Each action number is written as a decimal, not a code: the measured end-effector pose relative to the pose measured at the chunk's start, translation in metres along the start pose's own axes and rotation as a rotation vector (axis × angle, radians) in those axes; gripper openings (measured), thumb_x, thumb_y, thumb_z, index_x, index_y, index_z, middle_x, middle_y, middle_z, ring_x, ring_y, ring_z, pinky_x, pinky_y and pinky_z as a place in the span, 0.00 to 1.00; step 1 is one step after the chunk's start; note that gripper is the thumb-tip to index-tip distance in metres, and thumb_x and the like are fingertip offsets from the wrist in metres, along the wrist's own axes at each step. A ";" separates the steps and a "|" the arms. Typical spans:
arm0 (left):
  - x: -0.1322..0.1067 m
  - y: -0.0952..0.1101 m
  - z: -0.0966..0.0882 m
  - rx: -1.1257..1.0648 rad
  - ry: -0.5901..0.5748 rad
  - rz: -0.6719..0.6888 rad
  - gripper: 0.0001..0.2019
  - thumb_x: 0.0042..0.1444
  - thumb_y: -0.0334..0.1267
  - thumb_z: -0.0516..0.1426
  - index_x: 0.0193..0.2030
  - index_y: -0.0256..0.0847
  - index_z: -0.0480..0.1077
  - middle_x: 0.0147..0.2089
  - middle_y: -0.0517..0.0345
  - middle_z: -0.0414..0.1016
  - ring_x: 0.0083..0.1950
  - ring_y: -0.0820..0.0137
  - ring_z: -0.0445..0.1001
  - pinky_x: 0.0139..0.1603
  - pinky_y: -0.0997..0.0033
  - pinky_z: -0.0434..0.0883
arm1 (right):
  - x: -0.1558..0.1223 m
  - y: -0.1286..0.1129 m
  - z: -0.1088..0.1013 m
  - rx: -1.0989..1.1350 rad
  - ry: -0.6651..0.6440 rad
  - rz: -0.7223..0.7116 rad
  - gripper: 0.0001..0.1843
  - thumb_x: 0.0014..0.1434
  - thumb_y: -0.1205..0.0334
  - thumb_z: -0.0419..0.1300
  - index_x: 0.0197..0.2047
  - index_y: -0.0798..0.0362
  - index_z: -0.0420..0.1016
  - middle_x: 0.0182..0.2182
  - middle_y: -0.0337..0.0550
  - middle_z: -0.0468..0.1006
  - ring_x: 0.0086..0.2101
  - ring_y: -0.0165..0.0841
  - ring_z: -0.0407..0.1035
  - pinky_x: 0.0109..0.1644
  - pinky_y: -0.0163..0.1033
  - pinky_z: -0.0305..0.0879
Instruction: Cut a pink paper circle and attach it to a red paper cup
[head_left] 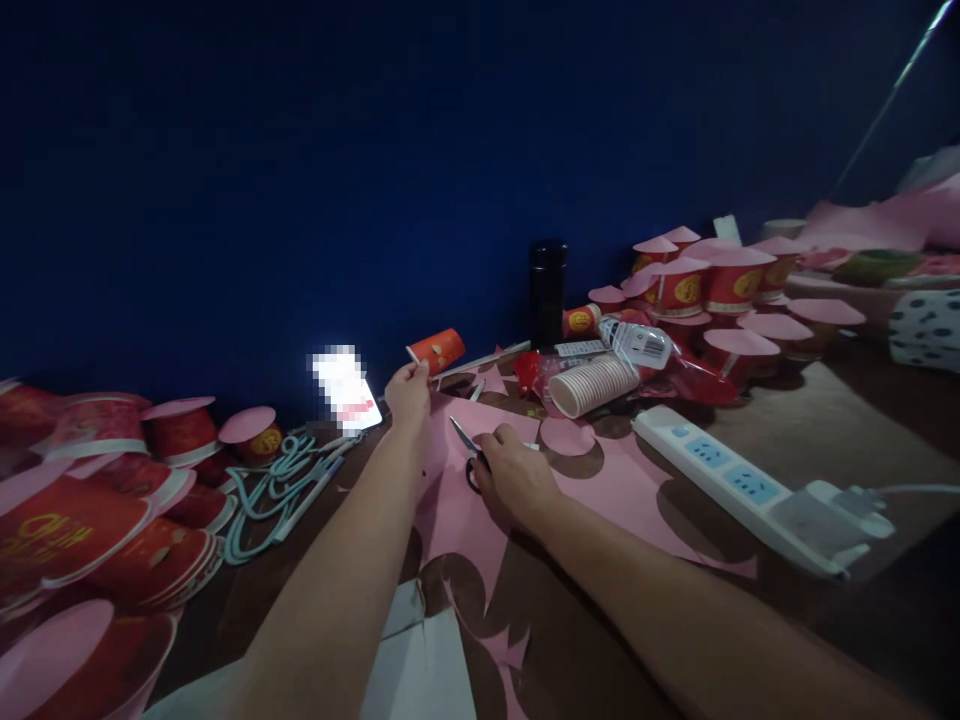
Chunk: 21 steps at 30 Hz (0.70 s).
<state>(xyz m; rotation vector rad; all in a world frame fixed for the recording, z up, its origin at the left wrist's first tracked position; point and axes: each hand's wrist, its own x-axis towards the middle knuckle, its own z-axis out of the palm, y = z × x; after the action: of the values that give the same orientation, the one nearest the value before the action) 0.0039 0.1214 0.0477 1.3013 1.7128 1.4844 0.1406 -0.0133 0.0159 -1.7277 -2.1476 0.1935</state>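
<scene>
My left hand (410,392) is closed on the rim of a red paper cup (439,350), which lies on its side in the air over the table's far edge. In my right hand (517,470) is a pair of scissors (466,437); the blades point up and to the left, and one black handle loop shows below my fingers. Under both hands spreads a sheet of pink paper (450,510) with round bites cut from its edges. Just beyond my right hand lies a pink paper disc (568,436).
Red cups topped with pink discs crowd the left (180,430) and the back right (686,285). A black bottle (548,290), a stack of paper cups (592,383), a white power strip (739,490), a lit phone (346,390) and a coiled cable (277,480) stand around the paper.
</scene>
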 end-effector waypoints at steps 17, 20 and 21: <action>-0.116 -0.040 -0.129 -1.008 -0.026 -0.476 0.03 0.57 0.27 0.54 0.32 0.36 0.65 0.23 0.69 0.63 0.13 0.87 0.52 0.12 0.85 0.50 | 0.012 0.041 -0.039 -0.034 -0.031 0.218 0.17 0.60 0.48 0.55 0.45 0.46 0.79 0.44 0.47 0.78 0.44 0.44 0.71 0.44 0.44 0.64; -0.116 -0.041 -0.126 -1.011 -0.052 -0.508 0.06 0.57 0.28 0.54 0.30 0.37 0.63 0.21 0.70 0.59 0.13 0.86 0.52 0.12 0.85 0.50 | 0.010 0.036 -0.035 -0.094 -0.081 0.151 0.19 0.58 0.45 0.57 0.44 0.47 0.79 0.44 0.48 0.78 0.44 0.44 0.72 0.44 0.44 0.64; -0.116 -0.040 -0.126 -1.005 -0.058 -0.528 0.06 0.57 0.28 0.54 0.29 0.37 0.62 0.20 0.70 0.57 0.13 0.85 0.52 0.12 0.85 0.50 | 0.009 0.035 -0.034 -0.125 -0.087 0.133 0.18 0.58 0.46 0.57 0.44 0.47 0.79 0.44 0.49 0.78 0.45 0.45 0.72 0.43 0.44 0.64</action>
<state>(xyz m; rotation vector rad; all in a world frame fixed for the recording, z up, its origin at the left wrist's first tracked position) -0.0704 -0.0351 0.0197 0.3190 0.8918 1.5853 0.1832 -0.0010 0.0372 -1.9695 -2.1473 0.1769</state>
